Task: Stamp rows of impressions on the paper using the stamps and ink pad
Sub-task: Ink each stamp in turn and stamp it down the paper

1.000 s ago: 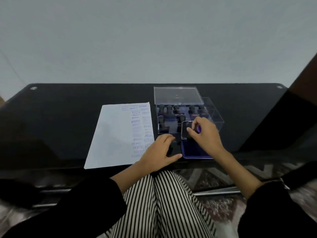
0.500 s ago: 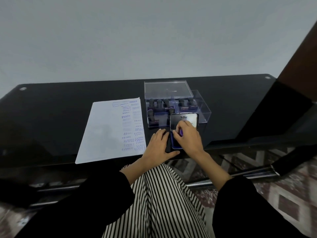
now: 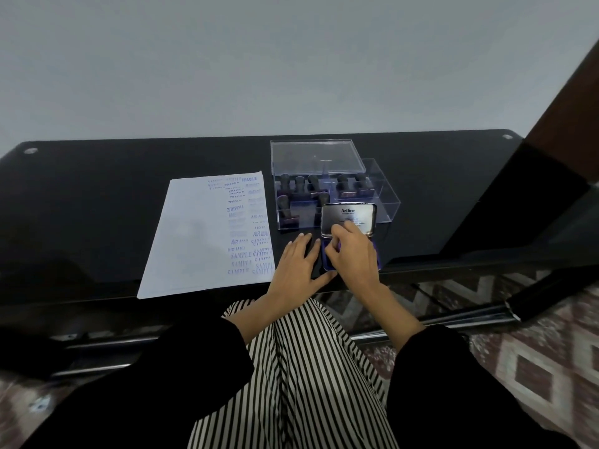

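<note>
Since a second ago the right hand (image 3: 351, 254) has come back from the box edge and down over the ink pad, and the pad's lid now stands raised.

Head view: the left hand (image 3: 299, 264) lies flat on the black glossy table (image 3: 97, 205), its fingers straight and slightly spread, holding nothing. It sits between the sheet and the pad. The right hand hovers low over the purple ink pad in its metal tin (image 3: 326, 256) near the table's front edge. Its fingers are curled downward, and I cannot tell whether they grip anything. The tin's silver hinged lid (image 3: 363, 213), printed "Artline", stands upright just behind this hand.

The white sheet of paper (image 3: 194, 241) lies left of both hands, with blue-purple impressions reading FRAGILE, AIR MAIL and SAMPLE down its right side. Behind the pad sits a clear plastic compartment box (image 3: 387, 202) holding dark-handled stamps (image 3: 299, 186). The box's clear flat cover (image 3: 314, 157) rests at the box's far side.
</note>
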The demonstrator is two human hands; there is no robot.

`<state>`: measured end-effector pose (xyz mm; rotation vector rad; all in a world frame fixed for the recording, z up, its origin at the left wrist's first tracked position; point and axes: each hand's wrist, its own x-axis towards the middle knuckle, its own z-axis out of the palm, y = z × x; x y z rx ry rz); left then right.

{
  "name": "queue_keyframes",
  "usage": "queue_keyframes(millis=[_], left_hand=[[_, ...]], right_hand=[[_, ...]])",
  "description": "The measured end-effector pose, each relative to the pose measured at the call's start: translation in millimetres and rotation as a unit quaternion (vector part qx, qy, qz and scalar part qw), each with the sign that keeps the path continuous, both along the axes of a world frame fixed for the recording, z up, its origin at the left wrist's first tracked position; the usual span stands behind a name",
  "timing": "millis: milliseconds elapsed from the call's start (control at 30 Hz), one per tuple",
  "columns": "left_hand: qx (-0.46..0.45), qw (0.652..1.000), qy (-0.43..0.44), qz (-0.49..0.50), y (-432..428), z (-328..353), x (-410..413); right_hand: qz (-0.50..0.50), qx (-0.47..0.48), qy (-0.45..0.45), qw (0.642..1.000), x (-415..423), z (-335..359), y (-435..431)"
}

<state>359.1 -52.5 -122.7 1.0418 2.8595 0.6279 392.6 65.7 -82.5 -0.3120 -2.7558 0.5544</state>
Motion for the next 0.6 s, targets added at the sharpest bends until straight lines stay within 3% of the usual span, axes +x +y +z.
queue_keyframes(millis=[400, 600], left_hand=[[-0.002, 1.000, 0.014, -0.006, -0.4, -3.9, -3.4], [0.008, 1.000, 0.010, -0.002, -0.7, -4.3, -2.6]], right_hand=[[0.038, 0.063, -0.018, 0.997, -19.5, 7.1, 7.1], [0.034, 0.039, 0.036, 0.998, -5.1, -4.5, 5.8]])
